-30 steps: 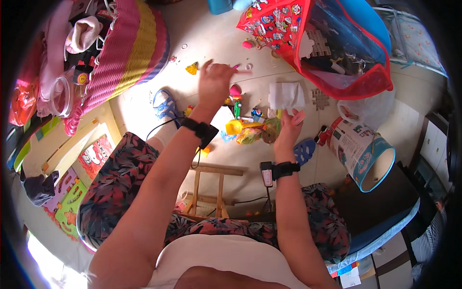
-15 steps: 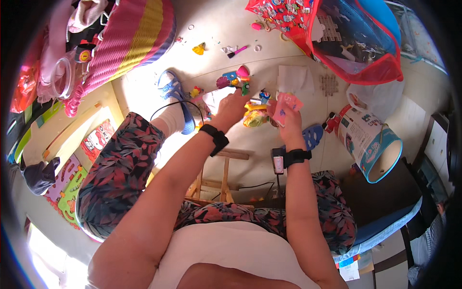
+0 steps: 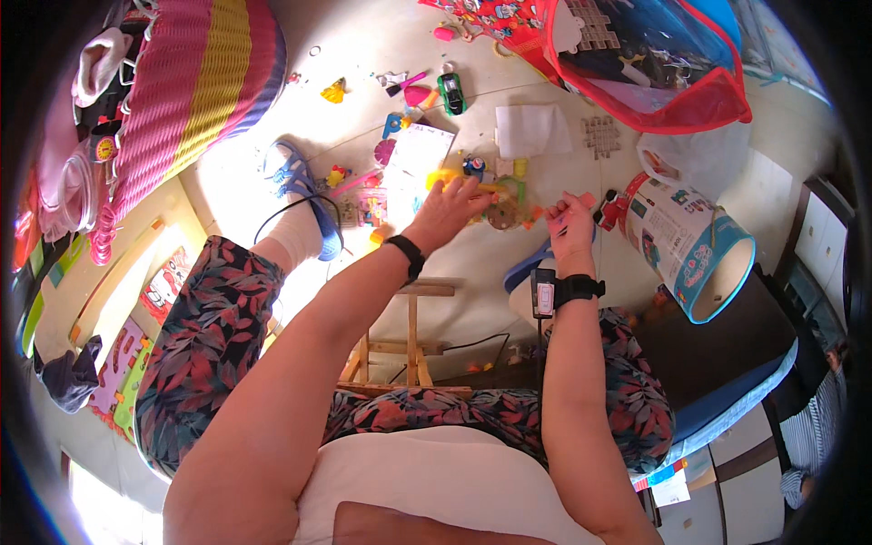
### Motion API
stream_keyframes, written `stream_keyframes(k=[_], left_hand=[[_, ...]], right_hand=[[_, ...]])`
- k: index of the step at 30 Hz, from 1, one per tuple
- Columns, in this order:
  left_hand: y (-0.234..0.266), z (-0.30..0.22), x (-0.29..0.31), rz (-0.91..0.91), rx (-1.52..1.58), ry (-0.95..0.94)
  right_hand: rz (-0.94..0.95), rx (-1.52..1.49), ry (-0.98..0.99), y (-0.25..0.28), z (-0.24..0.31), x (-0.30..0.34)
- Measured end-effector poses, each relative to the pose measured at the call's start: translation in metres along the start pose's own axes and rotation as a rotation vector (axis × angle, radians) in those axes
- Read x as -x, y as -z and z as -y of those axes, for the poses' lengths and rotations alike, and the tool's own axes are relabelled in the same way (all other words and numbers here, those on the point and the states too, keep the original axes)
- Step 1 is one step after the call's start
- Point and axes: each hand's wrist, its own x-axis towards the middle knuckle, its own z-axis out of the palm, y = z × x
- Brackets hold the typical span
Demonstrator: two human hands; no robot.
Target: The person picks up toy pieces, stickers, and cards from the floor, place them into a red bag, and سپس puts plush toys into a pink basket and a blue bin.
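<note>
Firstly, recorded the left hand (image 3: 443,220) palm down over the toy pile, with fingers part-bent and loosely parted at a yellow toy (image 3: 442,178), blurred; could not tell whether gripping or only touching; located that toy at mid-floor, just right of a white printed sheet (image 3: 420,156); recorded the right hand (image 3: 570,236) to the right of the pile, palm turned partly up, with fingers curled closed on a small pink slip (image 3: 587,199), one end showing past the fingertips; listed beyond the left hand a small round blue-topped figure (image 3: 473,166); beyond the sheet, a green-and-black toy car (image 3: 451,94), a pink-handled brush (image 3: 406,84) and, farther left, a small yellow figure (image 3: 333,90); beyond the pile, a blank white paper (image 3: 532,131), near a grey lattice piece (image 3: 600,137); entered at right a clear red-trimmed bag (image 3: 677,120) and a tilted cardboard tub (image 3: 722,259), open end toward the lower right; entered at left a striped woven basket (image 3: 213,82), pink, yellow and purple; placed a wooden stool (image 3: 411,347) nearest the body, between the knees.
</note>
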Motion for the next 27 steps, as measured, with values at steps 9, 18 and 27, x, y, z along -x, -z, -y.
stream_keyframes(k=[9, 18, 27], left_hand=[[0.041, 0.080, -0.052, -0.382, 0.638, 0.504], [-0.004, -0.018, -0.001, -0.061, 0.340, -0.039], [-0.001, -0.006, -0.038, -0.173, 0.721, 0.199]], right_hand=[[0.088, 0.987, 0.460, 0.017, -0.048, -0.005], [-0.201, 1.446, 0.856, 0.008, -0.042, -0.018], [-0.184, 0.884, 0.545, 0.043, -0.045, -0.020]])
